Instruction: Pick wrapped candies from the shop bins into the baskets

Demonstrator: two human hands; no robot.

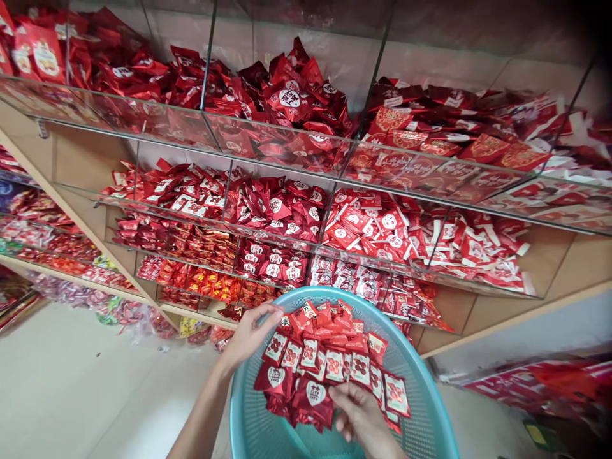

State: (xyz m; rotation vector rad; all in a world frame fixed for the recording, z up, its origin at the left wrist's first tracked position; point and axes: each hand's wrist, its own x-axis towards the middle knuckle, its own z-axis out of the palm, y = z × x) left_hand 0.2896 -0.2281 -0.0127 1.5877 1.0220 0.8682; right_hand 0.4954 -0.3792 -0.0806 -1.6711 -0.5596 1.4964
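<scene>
Red foil sachets [315,398], apparently heart-printed

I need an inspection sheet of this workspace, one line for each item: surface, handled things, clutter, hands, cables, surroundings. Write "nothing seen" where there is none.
Surface: pale floor under a teal plastic basket.
Handled things: red foil packets with white labels, heaped in the basket.
Clutter: clear bags of packets along the low shelf at left.
Hands: left hand over the heap's far side; right hand at its near edge, fingers touching packets.
Cables: nothing seen.
Surroundings: glass bins full of red packets on wooden shelving.
</scene>
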